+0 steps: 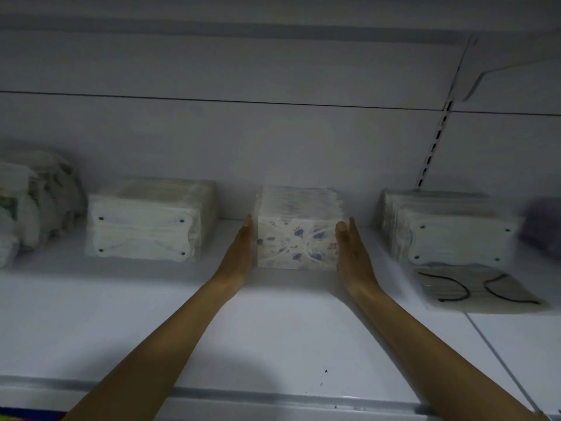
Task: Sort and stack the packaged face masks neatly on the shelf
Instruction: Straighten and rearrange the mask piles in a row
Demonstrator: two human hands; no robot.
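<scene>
Forearms stretch over the front lip of the white metal shelf (pixel 273 329), both bare, both aimed at the middle. Left hand (pixel 239 250) lies flat, fingers straight and pressed together, against the left side of the stack of clear-wrapped white face masks with blue prints (pixel 297 238). Right hand (pixel 352 250) mirrors it on the right side, fingers straight too. That stack stands on the shelf, sandwiched between both palms, nothing curled around it. Off right, a flat grey mask pack with black ear loops (pixel 476 284) lies before a plain white mask stack (pixel 446 229). Left, another white mask block (pixel 145 220), then a loose heap of patterned packs (pixel 33 202). Behind, the slotted upright rail (pixel 434 144).
</scene>
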